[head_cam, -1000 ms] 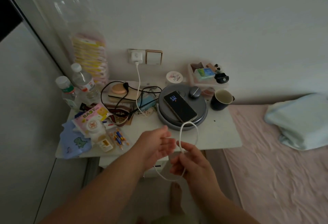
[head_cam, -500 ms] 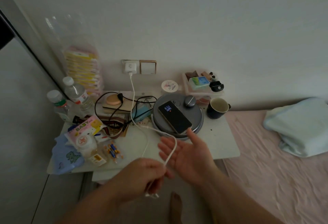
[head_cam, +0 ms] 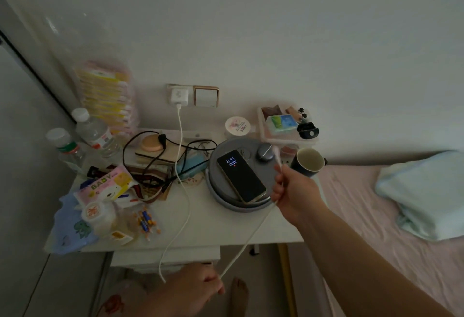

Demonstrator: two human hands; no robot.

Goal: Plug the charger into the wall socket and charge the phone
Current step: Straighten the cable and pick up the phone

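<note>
head view: charger (head_cam: 179, 95) seated in the wall socket; white cable (head_cam: 185, 192) loops off the table edge. our left hand (head_cam: 193, 289) is closed round the slack, our right hand (head_cam: 293, 188) pinches the plug end beside the phone (head_cam: 241, 176) on the grey round lid (head_cam: 253, 156). we should steady the phone, align the plug with its port, and keep slack.

White charger (head_cam: 179, 95) sits in the wall socket (head_cam: 173, 87), white cable (head_cam: 182, 166) trailing down, and beside it a white switch (head_cam: 206, 96) rimmed in gold. The phone (head_cam: 241, 175) is black with pale blue digits glowing, lying on a grey round lid (head_cam: 223, 186), next to a dark navy mug (head_cam: 309, 164) with a cream inside. There's a pink pack (head_cam: 105, 186) with green "BABY" lettering, a white table (head_cam: 213, 223), a pink sheet (head_cam: 364, 216) and a pale blue pillow (head_cam: 424, 191).
</note>
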